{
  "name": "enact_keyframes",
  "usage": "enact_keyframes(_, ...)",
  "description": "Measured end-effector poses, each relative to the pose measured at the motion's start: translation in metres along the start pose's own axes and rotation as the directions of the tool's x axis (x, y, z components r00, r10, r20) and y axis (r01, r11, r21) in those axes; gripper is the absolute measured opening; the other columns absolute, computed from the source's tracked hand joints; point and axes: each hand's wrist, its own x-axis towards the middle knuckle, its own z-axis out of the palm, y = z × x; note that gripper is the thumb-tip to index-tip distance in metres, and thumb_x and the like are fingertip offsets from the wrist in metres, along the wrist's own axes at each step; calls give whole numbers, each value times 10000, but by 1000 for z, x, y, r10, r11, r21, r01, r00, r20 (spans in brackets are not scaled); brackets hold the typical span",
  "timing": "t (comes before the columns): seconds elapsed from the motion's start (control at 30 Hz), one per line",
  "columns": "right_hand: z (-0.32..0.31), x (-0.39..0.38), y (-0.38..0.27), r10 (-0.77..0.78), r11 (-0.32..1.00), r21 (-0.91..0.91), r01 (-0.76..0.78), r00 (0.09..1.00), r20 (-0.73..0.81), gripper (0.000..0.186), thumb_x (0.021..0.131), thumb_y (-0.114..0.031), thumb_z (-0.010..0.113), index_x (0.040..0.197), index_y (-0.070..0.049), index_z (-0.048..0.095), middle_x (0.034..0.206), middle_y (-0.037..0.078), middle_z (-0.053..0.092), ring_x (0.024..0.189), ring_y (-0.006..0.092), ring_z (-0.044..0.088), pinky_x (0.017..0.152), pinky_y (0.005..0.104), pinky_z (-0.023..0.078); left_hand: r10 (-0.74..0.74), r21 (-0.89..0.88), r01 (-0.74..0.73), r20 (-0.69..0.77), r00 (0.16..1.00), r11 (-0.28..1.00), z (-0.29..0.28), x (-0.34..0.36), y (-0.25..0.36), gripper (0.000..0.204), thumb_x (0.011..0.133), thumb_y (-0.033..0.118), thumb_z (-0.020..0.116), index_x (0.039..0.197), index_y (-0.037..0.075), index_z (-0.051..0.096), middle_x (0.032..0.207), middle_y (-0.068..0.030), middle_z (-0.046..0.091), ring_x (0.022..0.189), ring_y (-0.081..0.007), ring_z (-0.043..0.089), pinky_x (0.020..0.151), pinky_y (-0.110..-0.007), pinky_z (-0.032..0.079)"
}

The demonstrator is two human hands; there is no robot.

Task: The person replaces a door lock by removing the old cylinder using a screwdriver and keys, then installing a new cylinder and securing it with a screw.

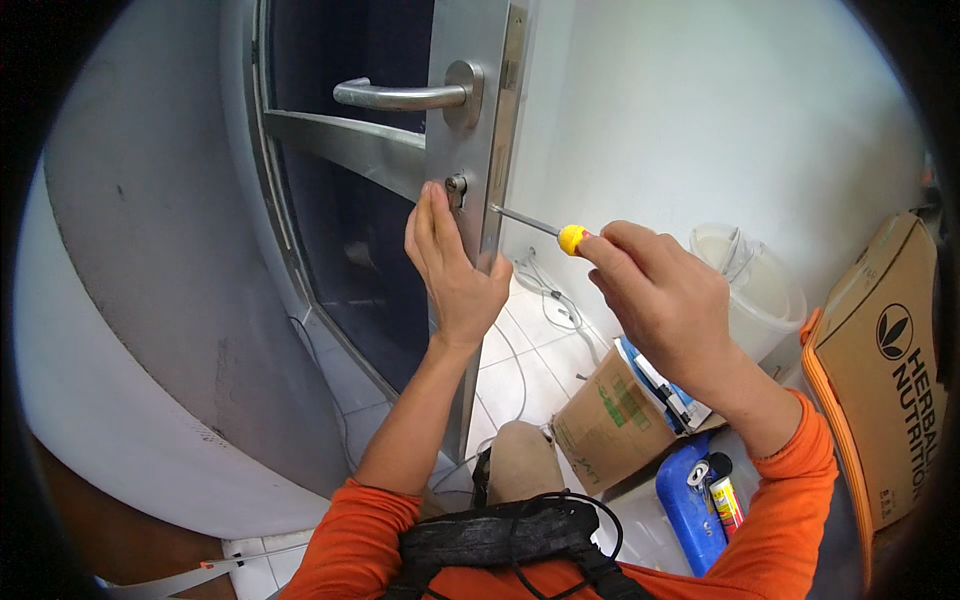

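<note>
My right hand [665,295] is wrapped round the handle of a screwdriver [575,239] with a yellow collar. Its steel shaft points left, and the tip meets the edge plate [497,190] of a metal-framed door [466,150]. My left hand [450,265] lies against the door face with its fingers stretched upward, just beside and below the lock cylinder [456,187]. Part of the cylinder is next to my fingertips. Above it, a silver lever handle [405,96] sticks out to the left. The screwdriver's grip is mostly hidden inside my fist.
A whitish bin [775,300] with a bag stands by the white wall. Right of my knee are an open cardboard box [610,425], a blue tray [690,510] holding a can, and a large carton [885,350]. Cables [555,300] lie on the tiled floor.
</note>
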Motion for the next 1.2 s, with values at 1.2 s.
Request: enact_keyframes(1.2, 35, -12, 14, 319, 247, 650, -719, 694, 646, 353, 1021, -262, 594, 1249, 5, 628, 813, 34, 603, 623, 102, 529, 545, 241, 426, 144, 254, -152, 49, 988, 955, -6, -20, -29, 974, 789, 144, 757, 1571, -66, 215, 1518, -321, 337, 1374, -435, 381, 1155, -529, 283)
